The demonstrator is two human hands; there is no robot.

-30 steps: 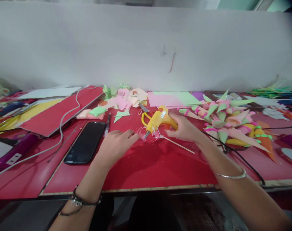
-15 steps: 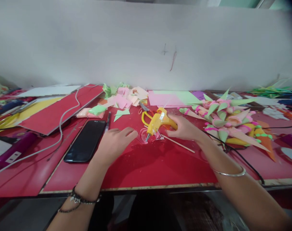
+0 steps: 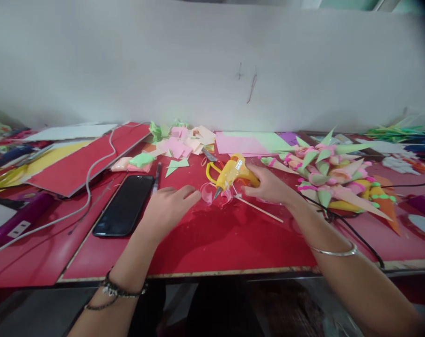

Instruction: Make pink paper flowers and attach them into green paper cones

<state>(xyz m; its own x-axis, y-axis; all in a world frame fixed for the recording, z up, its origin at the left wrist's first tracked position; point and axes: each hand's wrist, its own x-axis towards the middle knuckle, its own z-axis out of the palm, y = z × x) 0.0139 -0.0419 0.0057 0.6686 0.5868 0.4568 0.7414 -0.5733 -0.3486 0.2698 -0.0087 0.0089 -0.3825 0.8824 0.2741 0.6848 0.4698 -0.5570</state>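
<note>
My right hand (image 3: 270,186) is wrapped round the handle of a yellow glue gun (image 3: 231,174), its metal nozzle pointing down to the left. Below the nozzle are a clear round piece (image 3: 207,194) and a second pinkish round piece (image 3: 227,196). A thin wooden stick (image 3: 261,209) slants away from them to the right. My left hand (image 3: 172,206) is closed, thumb and forefinger together at the left edge of the clear round piece; what they pinch is too small to make out. Behind the gun lie scissors (image 3: 209,156), partly covered by it.
To the left are a black phone (image 3: 124,206), a pen (image 3: 157,177), a red board (image 3: 89,164) and a white cable (image 3: 89,180). Paper scraps (image 3: 180,144) lie at the back. A heap of paper cones (image 3: 324,173) stands right, with a black cord (image 3: 352,231) before it.
The glue gun's nozzle dipped slightly, then rose a little over the round pieces. My left hand shifted slightly left at first and has since stayed nearly still.
</note>
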